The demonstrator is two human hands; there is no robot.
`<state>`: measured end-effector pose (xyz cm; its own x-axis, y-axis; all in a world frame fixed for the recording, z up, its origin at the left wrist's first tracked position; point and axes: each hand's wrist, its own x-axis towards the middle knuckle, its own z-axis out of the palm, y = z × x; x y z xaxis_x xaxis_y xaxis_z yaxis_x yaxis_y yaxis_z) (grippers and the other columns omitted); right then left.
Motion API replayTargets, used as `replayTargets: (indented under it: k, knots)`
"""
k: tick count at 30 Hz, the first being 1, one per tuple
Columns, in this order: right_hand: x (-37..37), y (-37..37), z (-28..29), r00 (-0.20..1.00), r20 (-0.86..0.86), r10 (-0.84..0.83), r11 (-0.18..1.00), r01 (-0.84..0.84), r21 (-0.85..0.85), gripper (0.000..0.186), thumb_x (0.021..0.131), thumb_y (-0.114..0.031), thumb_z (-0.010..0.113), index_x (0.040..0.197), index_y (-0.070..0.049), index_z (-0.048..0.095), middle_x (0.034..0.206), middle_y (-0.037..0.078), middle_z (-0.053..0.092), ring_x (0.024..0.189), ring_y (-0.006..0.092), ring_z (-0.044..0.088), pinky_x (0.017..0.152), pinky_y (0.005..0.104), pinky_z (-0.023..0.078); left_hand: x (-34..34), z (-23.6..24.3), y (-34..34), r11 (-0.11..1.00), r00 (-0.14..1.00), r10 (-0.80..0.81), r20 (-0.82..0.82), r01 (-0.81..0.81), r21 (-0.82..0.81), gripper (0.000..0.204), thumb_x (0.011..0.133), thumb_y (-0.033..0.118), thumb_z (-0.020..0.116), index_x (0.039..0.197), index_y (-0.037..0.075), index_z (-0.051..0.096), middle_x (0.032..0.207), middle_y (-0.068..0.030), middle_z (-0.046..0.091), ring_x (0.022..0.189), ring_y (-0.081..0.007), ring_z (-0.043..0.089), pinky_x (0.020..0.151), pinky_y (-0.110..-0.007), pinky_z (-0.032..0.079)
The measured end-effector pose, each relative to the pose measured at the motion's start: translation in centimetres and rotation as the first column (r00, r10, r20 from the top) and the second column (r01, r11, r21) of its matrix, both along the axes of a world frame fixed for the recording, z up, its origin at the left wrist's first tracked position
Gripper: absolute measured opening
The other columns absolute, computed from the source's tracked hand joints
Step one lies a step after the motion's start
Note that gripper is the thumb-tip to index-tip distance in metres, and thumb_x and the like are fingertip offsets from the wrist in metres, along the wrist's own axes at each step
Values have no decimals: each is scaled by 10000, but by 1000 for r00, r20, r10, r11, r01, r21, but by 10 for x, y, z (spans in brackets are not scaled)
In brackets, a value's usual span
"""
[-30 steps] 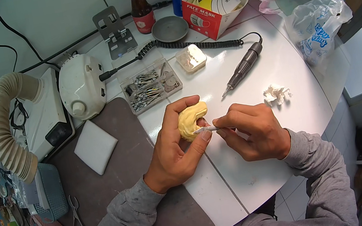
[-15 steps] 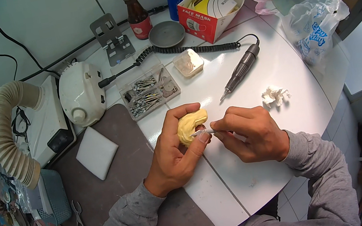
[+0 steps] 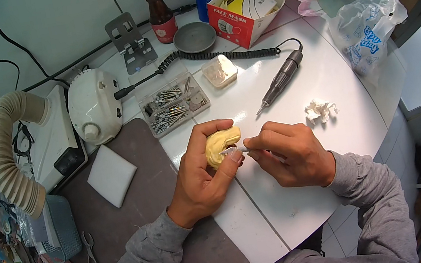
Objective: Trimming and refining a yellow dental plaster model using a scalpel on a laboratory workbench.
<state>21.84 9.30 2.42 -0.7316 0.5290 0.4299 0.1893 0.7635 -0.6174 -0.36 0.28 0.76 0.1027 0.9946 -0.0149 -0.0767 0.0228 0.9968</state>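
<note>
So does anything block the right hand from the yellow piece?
Nothing visible: the thin tool in the right hand reaches the yellow piece; the left hand, holding that piece, has its thumb close beside the tool.

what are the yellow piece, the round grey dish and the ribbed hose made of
Yellow piece: perhaps plaster or wax; smooth, satiny, with soft ridges.
Round grey dish: maybe rubber or plastic; matte, no sharp highlights.
Ribbed hose: likely flexible plastic, dull cream, bending in accordion folds.
</note>
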Motion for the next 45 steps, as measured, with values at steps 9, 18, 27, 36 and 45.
replayTargets:
  k: [9,18,27,36,45]
  knots:
    - [2,1,3,1000,23,12,1000,-13,19,237,858,6,791,1077,-59,730,810,74,634,595,273,653,509,382,506,3,-2,-2,996,999,27,-23,-25,84,578,1092,48,633,1610,21,378,1197,-50,604,1068,-107,612,949,-264,521]
    - [2,2,1,1000,16,-3,1000,2,23,245,861,4,788,1091,-57,729,832,87,637,606,292,663,522,399,515,1,-2,-1,1000,999,0,-43,1,28,512,1125,52,617,1586,26,398,1292,-79,640,1100,-110,646,994,-279,560]
    - [3,2,-3,1000,30,-8,999,7,35,295,871,20,791,1150,-43,722,863,94,622,625,288,671,542,397,535,6,-3,0,994,995,95,-14,-94,56,430,1101,91,670,1493,9,517,1125,-74,713,980,-115,693,859,-281,566]
    - [2,2,0,1000,28,-9,999,7,47,304,878,28,791,1170,-23,725,871,102,628,632,288,679,552,395,545,6,-2,0,993,993,109,-35,-108,49,402,1112,119,668,1474,12,529,1105,-81,732,942,-118,713,823,-286,578]
    - [1,0,2,1000,-20,-23,999,23,25,287,863,33,785,1137,-33,733,838,95,627,602,287,663,523,393,524,5,-1,-1,996,997,84,-3,-84,12,431,1104,113,675,1489,-2,520,1136,-83,726,995,-109,702,867,-274,573]
